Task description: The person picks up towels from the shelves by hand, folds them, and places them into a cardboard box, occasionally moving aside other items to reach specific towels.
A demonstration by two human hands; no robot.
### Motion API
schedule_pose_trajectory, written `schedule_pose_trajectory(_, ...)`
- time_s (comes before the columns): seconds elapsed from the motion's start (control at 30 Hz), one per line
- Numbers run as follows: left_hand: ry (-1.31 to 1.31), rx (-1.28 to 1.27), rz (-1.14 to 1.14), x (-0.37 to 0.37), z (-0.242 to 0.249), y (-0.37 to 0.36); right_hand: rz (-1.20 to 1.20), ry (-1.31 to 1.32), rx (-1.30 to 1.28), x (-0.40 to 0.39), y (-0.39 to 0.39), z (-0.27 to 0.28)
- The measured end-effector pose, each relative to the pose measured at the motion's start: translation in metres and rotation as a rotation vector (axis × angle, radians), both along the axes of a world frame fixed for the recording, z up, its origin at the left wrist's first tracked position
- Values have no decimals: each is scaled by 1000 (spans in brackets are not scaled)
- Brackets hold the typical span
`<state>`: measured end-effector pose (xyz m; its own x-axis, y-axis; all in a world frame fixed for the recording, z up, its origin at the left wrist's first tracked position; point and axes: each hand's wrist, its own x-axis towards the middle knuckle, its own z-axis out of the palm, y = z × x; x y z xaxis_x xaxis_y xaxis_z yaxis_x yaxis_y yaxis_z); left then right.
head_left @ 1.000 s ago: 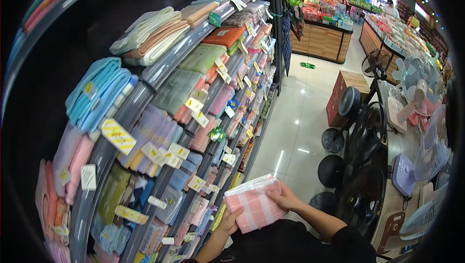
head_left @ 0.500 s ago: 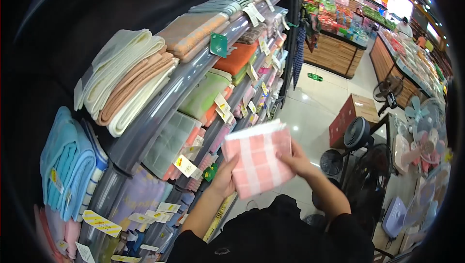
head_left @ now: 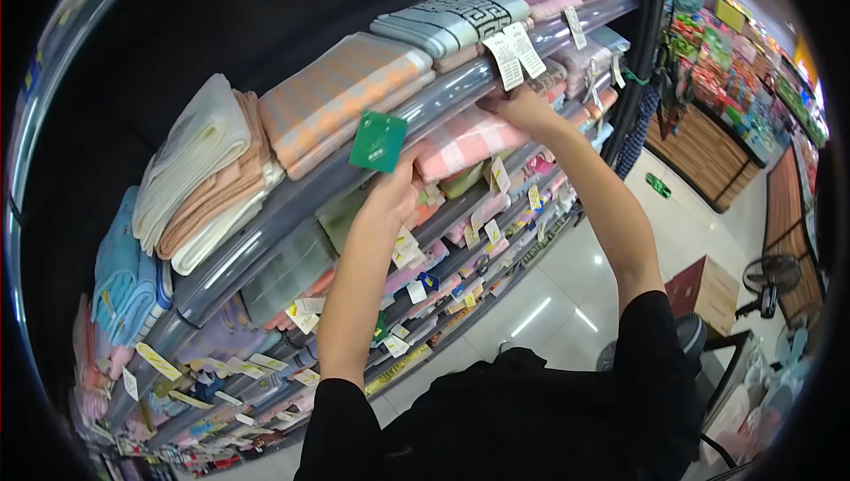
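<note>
Left hand: your left hand [head_left: 396,191] is raised at the centre of the frame, fingers closed on the left end of the pink checked towel [head_left: 467,142].
Right hand: your right hand [head_left: 522,106] is up at upper centre right, gripping the far end of the same towel, just under the edge of the top shelf.
Pink checked towel: folded, lying roughly level between your two hands, at the mouth of the second shelf down, just under the grey front rail [head_left: 354,167] of the top shelf. How far in it sits, you cannot tell.
Green tag: a green card [head_left: 378,141] hangs on the rail, just above your left hand.
White tags: two white paper labels [head_left: 513,54] hang from the rail right above your right hand.
Top shelf: an orange-and-grey checked towel [head_left: 345,96] lies in the upper centre, a grey patterned towel [head_left: 452,21] to its right, and a cream and peach stack [head_left: 208,176] to its left.
Lower shelves: rows of folded towels with yellow price tags [head_left: 159,361] run down the lower left of the frame.
Right of frame: a wooden display counter [head_left: 708,153] stands across the tiled aisle, well apart from you.
</note>
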<state>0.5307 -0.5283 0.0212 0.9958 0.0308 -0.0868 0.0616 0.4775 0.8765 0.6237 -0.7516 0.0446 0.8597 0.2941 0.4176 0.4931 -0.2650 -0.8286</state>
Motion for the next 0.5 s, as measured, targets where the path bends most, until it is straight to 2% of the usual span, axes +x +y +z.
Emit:
schedule_pose_trajectory(0.03,8,-4,38,16,-6,0,-61,-151,-147,17,0,3)
schedule_pose_trajectory(0.07,-85,19,116,27,-6,-7,-35,-144,-145,43,2,-1)
schedule_pose_trajectory(0.13,4,16,142,37,-10,-11,-161,-565,-653,88,11,-18)
schedule_pose_trajectory(0.17,73,10,139,38,-14,-12,-73,-519,-598,97,8,-25)
schedule_pose_trajectory(0.23,71,35,157,28,-13,-13,-161,-676,-564,100,7,-34)
schedule_pose_trajectory(0.27,86,83,196,8,1,-23,-140,-672,-560,101,4,-39)
schedule_pose_trajectory(0.33,116,117,266,-27,15,-36,-249,-467,-484,95,1,-53)
schedule_pose_trajectory(0.37,0,161,375,-46,15,-43,-196,-416,-348,38,-7,-26)
schedule_pose_trajectory(0.4,-118,210,489,-66,10,-46,-249,-320,-523,4,-5,-3)
schedule_pose_trajectory(0.43,-158,199,417,-88,-7,-42,-307,-646,-342,-8,-3,-23)
schedule_pose_trajectory(0.5,-190,242,248,-133,-41,-30,-83,-700,-71,-66,19,-47)
